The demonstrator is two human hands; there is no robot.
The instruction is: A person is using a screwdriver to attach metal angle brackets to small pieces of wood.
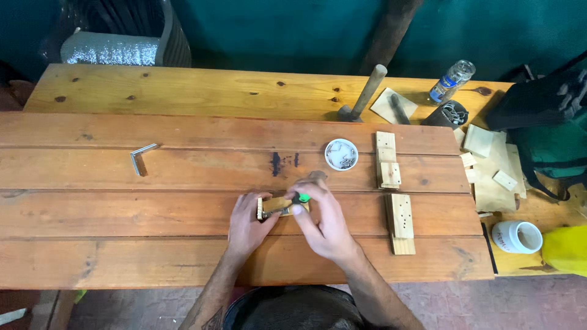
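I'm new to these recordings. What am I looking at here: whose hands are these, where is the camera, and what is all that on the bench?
There is no machine: one camera worn on a person's head looks down at their own two bare hands over a wooden workbench. The left hand steadies a small wooden block with a metal fitting on it. The right hand grips a green-handled tool, probably a small screwdriver, against that block. Nearby lie a white dish of screws, two drilled wood strips, a metal angle bracket, a hammer, a plastic bottle and wood offcuts.
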